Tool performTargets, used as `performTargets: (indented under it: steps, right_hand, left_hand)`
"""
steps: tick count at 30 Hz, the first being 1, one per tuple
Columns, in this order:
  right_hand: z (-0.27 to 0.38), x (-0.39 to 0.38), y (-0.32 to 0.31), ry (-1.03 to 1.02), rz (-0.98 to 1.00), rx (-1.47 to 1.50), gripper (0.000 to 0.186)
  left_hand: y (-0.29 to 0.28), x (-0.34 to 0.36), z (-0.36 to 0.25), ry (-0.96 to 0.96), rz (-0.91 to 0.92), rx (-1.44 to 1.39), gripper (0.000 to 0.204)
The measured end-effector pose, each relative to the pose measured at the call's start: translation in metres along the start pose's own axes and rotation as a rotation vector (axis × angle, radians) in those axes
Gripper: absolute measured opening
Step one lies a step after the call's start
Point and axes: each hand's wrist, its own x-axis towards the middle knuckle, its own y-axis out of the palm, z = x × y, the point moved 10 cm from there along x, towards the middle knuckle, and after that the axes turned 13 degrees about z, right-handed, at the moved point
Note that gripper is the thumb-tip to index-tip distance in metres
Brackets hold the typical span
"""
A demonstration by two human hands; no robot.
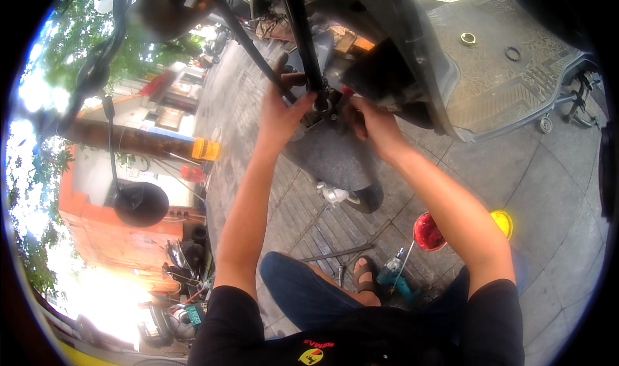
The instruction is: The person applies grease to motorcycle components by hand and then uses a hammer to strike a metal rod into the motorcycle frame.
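Worn on the head, looking steeply down over black-sleeved shoulders and both forearms, which enter from the lower edge. Close to the left hand (280,111) and right hand (374,124), raised at a scooter's front fork (303,37) in upper centre. Strong fisheye bend, dark rim all round; paved ground (548,192) below, street and trees curling up at left.

- Black fork tube (303,37): slanted, running down to a metal joint (322,105).
- Grey front fender (335,156): curved, seen just beneath the joint.
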Motion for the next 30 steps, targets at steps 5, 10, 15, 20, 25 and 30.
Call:
performTargets:
  steps: [5, 10, 15, 20, 25, 30]
  right_hand:
    - [0.007, 0.006, -0.008, -0.140, -0.046, -0.539, 0.033]
    - [0.003, 0.016, -0.003, -0.283, 0.003, -0.889, 0.026]
    - [0.020, 0.008, 0.016, -0.317, 0.050, -0.734, 0.044]
    - [0.034, -0.001, 0.031, -0.288, 0.092, -0.755, 0.054]
    - [0.035, -0.007, 0.040, -0.281, 0.075, -0.845, 0.056]
    - [0.033, -0.014, 0.042, -0.284, 0.039, -0.964, 0.057]
  left_hand:
    - [-0.001, -0.001, 0.004, -0.029, -0.008, -0.007, 0.040]
    - [-0.002, -0.003, -0.018, -0.030, -0.054, 0.090, 0.032]
    - [-0.004, -0.007, -0.017, -0.051, -0.070, 0.085, 0.042]
    - [-0.004, -0.006, -0.023, 0.012, -0.081, 0.112, 0.059]
    - [-0.005, -0.006, -0.021, 0.014, -0.075, 0.138, 0.059]
    - [-0.003, -0.005, -0.020, -0.044, -0.069, 0.071, 0.061]
